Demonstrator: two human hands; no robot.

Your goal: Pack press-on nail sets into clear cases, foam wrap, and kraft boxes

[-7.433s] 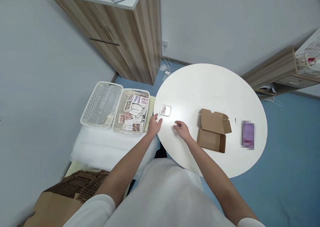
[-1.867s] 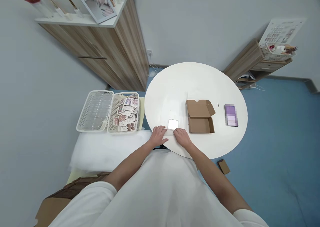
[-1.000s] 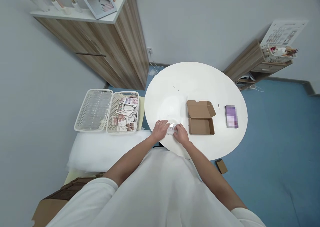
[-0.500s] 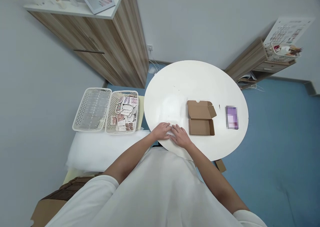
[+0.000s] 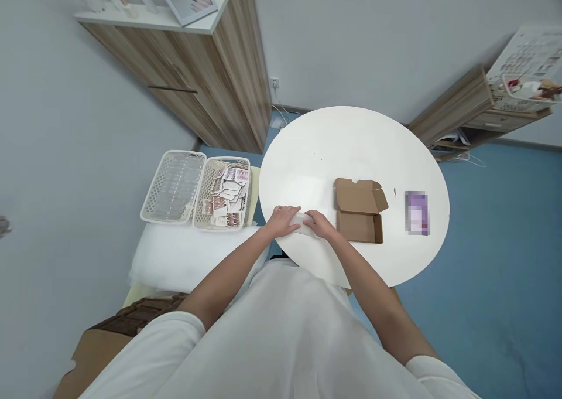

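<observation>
A whitish, translucent wrapped bundle (image 5: 302, 225) lies at the near left edge of the round white table (image 5: 346, 144). My left hand (image 5: 281, 221) curls over its left end, and my right hand (image 5: 321, 224) closes on its right end. The fingers partly cover it, and what is inside cannot be made out. Just right of my right hand, an open brown cardboard box (image 5: 359, 226) stands with its lid folded back. A blurred purple item (image 5: 417, 212) is on the table further right.
On my left, one white basket (image 5: 222, 227) holds several press-on nail packs and another basket (image 5: 151, 203) holds clear plastic cases. White wrapping sheets (image 5: 193, 258) lie before them. A wooden cabinet (image 5: 237, 77) stands behind, and a shelf (image 5: 465, 106) is at the right.
Both hands have moved slightly apart, and more of the translucent bundle shows between them. The view has shifted a little to the left. The cardboard box and purple item stay in place.
</observation>
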